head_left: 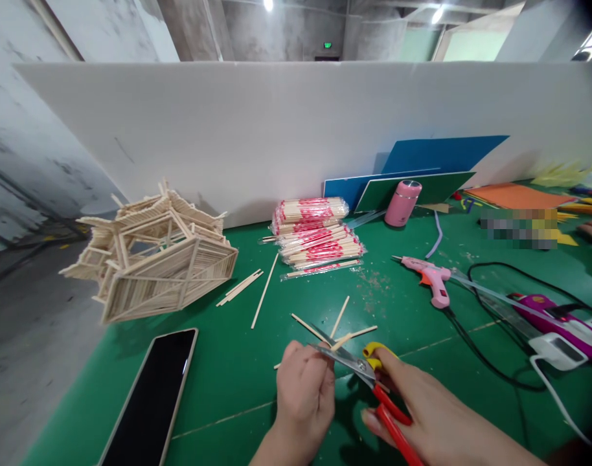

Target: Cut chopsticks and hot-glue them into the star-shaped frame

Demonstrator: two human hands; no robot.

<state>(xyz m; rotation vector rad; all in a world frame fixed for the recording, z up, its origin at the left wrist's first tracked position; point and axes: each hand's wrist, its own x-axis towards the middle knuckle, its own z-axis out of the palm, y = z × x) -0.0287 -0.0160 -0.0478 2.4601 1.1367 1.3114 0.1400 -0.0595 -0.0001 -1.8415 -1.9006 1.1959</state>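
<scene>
My right hand (412, 395) grips a pair of scissors (361, 366) with red and yellow handles. The blades are parted and reach left to the fingertips of my left hand (303, 382). That hand is closed on a thin wooden stick (277, 366), whose end juts out to its left; most of it is hidden by the fingers. Just beyond the blades lie several loose wooden sticks (341, 316), some crossing. At the left stands a model building (170, 259) made of such sticks, with slatted roofs and an open frame.
Wrapped chopstick packs (320, 239) lie at the back. A pink flask (403, 204) stands before blue and green boards (422, 188). A pink glue gun (429, 278), cords and a purple device (553, 317) occupy the right. A phone (150, 398) lies front left on the green table (228, 414).
</scene>
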